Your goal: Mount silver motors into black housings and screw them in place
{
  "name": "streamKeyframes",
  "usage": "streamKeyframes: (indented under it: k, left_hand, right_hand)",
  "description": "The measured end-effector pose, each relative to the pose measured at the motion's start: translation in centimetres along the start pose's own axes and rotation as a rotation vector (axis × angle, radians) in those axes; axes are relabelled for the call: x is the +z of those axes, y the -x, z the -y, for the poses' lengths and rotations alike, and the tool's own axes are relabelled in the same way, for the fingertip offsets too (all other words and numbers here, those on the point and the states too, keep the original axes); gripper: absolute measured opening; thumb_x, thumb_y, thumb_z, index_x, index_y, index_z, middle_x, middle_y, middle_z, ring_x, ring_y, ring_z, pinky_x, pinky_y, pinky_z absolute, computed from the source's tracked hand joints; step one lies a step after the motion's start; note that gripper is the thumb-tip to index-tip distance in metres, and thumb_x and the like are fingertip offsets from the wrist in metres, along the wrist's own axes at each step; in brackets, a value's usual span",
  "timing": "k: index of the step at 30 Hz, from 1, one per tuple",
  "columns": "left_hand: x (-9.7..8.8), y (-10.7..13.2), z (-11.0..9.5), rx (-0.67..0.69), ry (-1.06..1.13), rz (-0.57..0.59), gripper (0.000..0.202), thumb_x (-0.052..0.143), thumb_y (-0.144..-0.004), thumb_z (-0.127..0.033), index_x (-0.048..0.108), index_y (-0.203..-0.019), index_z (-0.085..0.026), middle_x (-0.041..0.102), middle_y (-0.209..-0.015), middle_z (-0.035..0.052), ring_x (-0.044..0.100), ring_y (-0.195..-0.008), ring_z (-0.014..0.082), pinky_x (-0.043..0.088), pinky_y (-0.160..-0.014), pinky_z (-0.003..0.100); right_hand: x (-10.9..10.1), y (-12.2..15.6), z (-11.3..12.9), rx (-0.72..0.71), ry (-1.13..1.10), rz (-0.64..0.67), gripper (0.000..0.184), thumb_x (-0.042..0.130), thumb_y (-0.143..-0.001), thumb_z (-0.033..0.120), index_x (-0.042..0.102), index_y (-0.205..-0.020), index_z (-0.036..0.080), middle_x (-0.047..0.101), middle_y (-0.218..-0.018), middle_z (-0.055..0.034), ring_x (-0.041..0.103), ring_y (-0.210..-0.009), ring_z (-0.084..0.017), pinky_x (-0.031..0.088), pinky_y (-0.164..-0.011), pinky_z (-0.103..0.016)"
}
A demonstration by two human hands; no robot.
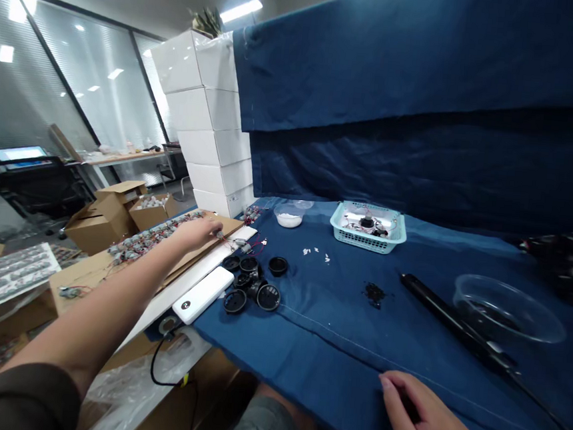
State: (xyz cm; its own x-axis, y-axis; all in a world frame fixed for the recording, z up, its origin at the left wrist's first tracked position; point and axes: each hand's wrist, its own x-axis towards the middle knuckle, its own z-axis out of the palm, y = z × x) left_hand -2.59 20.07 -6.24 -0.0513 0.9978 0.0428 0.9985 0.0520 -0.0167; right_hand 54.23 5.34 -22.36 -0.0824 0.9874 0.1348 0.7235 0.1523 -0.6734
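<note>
My left hand (199,231) reaches over the cardboard at the left, its fingers pinched on a small wired motor (220,235). Another small motor (244,245) with thin wires lies just beyond the fingertips. Many more such motors (151,235) cover the cardboard beside my forearm. My right hand (429,421) rests at the near edge of the blue cloth (324,352), thumb and index tips together with nothing visible between them. Between the hands sit several round black plastic parts (255,284), next to a white power bank (204,295).
A light blue basket (337,234) holds wired parts at the back. Near it stands a clear tub (289,219) of white bits. Small black pieces (374,293), a black electric screwdriver (439,309) and a clear bowl (518,315) lie right. White boxes (204,127) rise behind my left hand.
</note>
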Motion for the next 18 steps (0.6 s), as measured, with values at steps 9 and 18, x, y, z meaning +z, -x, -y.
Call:
streamKeyframes:
  k: [9,18]
  left_hand:
    - [-4.2,5.8,-2.1,-0.060,0.349,-0.290,0.047,0.063,-0.093,-0.055,0.067,-0.129,-0.024,0.075,-0.118,0.0097,0.067,-0.101,0.0283,0.052,-0.091,0.039]
    - [-3.0,5.3,-17.7,0.288,1.108,-0.064,0.045,0.070,-0.094,-0.061,0.065,-0.116,-0.022,0.066,-0.094,0.0016,0.062,-0.082,0.0160,0.053,-0.078,0.029]
  right_hand:
    - [0.2,-0.4,-0.5,-0.062,-0.005,-0.028,0.046,0.053,-0.102,0.065,0.081,-0.109,0.030,0.083,-0.117,-0.0051,0.081,-0.102,-0.025,0.067,-0.085,-0.027]
    - [-1.0,-0.8,2.4,0.067,-0.259,-0.016,0.040,0.061,-0.097,0.061,0.081,-0.104,0.027,0.081,-0.100,-0.0052,0.077,-0.092,-0.026,0.062,-0.078,-0.031]
